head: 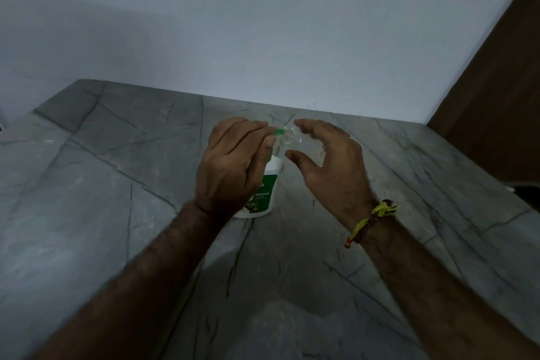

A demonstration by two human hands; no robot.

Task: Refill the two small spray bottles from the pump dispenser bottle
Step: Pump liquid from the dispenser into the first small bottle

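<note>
A white pump dispenser bottle point(267, 184) with a green label stands on the grey stone counter point(117, 213). My left hand point(233, 164) covers its top, fingers curled over the green pump head, whose nozzle point(280, 131) pokes out to the right. A small clear spray bottle point(295, 140) lies tilted with its open neck against the nozzle, held in my right hand point(327, 158) between thumb and curled fingers. Much of the small bottle is hidden by my fingers and hard to make out. A second small bottle is not in view.
The counter meets a pale wall point(263, 23) just behind the bottles. A dark brown wooden panel point(502, 96) rises at the right. The counter's right edge shows at about point(508, 187).
</note>
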